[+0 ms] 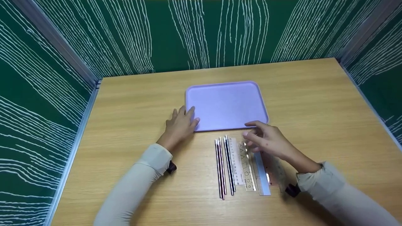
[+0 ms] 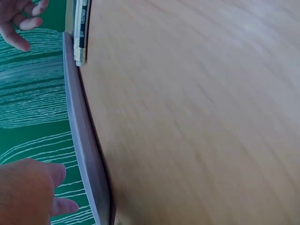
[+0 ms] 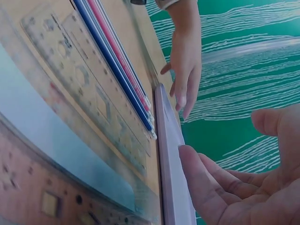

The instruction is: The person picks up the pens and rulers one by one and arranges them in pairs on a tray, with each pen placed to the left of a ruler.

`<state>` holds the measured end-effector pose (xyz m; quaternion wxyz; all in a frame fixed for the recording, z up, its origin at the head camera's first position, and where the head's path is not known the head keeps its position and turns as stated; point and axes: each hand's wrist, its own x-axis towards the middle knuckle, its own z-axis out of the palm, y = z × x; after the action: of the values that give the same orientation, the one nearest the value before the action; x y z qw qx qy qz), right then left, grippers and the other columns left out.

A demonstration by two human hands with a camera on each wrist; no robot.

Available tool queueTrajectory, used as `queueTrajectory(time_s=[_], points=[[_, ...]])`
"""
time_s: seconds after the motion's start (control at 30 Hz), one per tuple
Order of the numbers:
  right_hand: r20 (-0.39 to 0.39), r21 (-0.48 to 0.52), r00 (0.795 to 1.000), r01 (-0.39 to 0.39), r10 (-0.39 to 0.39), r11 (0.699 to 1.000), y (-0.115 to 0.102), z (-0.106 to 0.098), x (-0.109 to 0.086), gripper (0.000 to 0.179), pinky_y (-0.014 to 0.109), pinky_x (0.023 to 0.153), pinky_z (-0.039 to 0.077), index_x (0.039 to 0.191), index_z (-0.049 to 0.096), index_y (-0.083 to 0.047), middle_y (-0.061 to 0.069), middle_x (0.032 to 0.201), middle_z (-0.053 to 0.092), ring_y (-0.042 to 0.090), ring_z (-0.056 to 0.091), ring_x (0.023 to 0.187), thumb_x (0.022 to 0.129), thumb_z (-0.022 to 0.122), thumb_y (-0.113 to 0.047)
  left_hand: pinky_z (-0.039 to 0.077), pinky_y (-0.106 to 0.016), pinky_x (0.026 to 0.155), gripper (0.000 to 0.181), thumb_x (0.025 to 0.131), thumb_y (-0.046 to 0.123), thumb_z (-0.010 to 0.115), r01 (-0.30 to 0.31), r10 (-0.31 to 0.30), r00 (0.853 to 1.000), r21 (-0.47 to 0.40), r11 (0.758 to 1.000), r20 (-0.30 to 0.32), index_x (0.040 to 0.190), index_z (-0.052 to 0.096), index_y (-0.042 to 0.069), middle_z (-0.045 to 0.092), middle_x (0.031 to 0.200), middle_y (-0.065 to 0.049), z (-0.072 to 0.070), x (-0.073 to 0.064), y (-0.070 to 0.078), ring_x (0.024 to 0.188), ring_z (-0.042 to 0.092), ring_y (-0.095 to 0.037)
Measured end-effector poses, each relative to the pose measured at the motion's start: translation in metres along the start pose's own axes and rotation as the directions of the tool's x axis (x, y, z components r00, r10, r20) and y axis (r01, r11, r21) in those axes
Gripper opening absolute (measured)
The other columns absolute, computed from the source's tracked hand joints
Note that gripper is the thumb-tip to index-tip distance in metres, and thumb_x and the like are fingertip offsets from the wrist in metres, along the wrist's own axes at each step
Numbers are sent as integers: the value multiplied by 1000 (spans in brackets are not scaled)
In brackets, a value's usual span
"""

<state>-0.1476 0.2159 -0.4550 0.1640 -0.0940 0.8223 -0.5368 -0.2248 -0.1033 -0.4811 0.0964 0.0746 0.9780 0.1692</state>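
Note:
A lilac rectangular tray [image 1: 226,105] lies on the table. My left hand [image 1: 179,125] touches its left edge near the front corner, with the fingers spread. Above the tray's front right corner and the tops of the rulers hovers my right hand [image 1: 268,139], fingers loosely bent and holding nothing. In front of the tray lie several pencils, reddish striped pencils [image 1: 220,172] and dark blue pencils [image 1: 230,172]. Right of them are a clear ruler [image 1: 237,166], a clear stencil ruler [image 1: 248,172], a light blue ruler [image 1: 263,179] and an orange-pink stencil ruler [image 3: 61,201], partly hidden by the right hand in the head view.
The wooden table [image 1: 135,97] extends around the tray on all sides. Green panels [image 1: 207,34] with white wavy lines stand behind it and at both sides, joined by grey corner posts [image 1: 59,37].

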Motion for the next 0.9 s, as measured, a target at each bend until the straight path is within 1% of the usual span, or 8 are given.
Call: queueTrajectory(time_s=[0.13, 0.23, 0.33, 0.57, 0.73, 0.9], points=[[22, 0, 1000, 7, -7, 1000, 1, 7, -3, 63, 41, 70, 65, 145, 48, 0, 27, 108, 69, 37, 72, 89, 99, 67, -38, 31, -79, 108, 62, 106, 55, 40, 3, -3, 1000, 30, 1000, 11, 162, 30, 30, 23, 169, -14, 2, 2, 1, 153, 15, -54], [30, 1, 1000, 9, -9, 1000, 0, 13, -4, 61, 42, 67, 64, 145, 49, 0, 27, 105, 69, 38, 72, 85, 99, 68, -35, 30, -83, 105, 61, 107, 53, 40, 2, -3, 1000, 59, 998, 11, 162, 30, 30, 23, 169, -15, 1, 4, 1, 152, 16, -57], [37, 1, 999, 5, -5, 1000, 0, 19, -5, 60, 41, 66, 64, 145, 49, 0, 25, 102, 70, 38, 73, 82, 99, 68, -34, 27, -87, 102, 60, 107, 53, 39, 12, -12, 1000, 71, 997, 9, 162, 30, 31, 22, 169, -15, 1, 7, 0, 151, 15, -59], [48, -17, 999, -15, 16, 1000, 0, 30, -9, 67, 43, 67, 64, 146, 48, -2, 21, 103, 73, 36, 74, 81, 97, 69, -43, 16, -90, 103, 61, 106, 57, 38, 74, -77, 995, 55, 996, 64, 162, 25, 38, 11, 173, -14, 4, 12, -4, 152, 5, -58], [56, -4, 998, -11, 11, 1000, 0, 36, -8, 64, 42, 65, 64, 144, 49, 0, 22, 106, 73, 34, 75, 78, 97, 70, -38, 11, -89, 105, 63, 105, 59, 40, 94, -97, 992, 37, 995, 83, 162, 25, 39, 7, 173, -15, 5, 16, -5, 153, 1, -58], [65, 1, 998, 2, -2, 1000, 2, 42, -8, 60, 40, 64, 64, 143, 50, 1, 21, 104, 73, 34, 75, 78, 98, 70, -31, 9, -89, 105, 64, 104, 59, 42, 111, -112, 988, 24, 994, 103, 162, 26, 39, 7, 173, -15, 5, 18, -4, 153, -2, -57]])
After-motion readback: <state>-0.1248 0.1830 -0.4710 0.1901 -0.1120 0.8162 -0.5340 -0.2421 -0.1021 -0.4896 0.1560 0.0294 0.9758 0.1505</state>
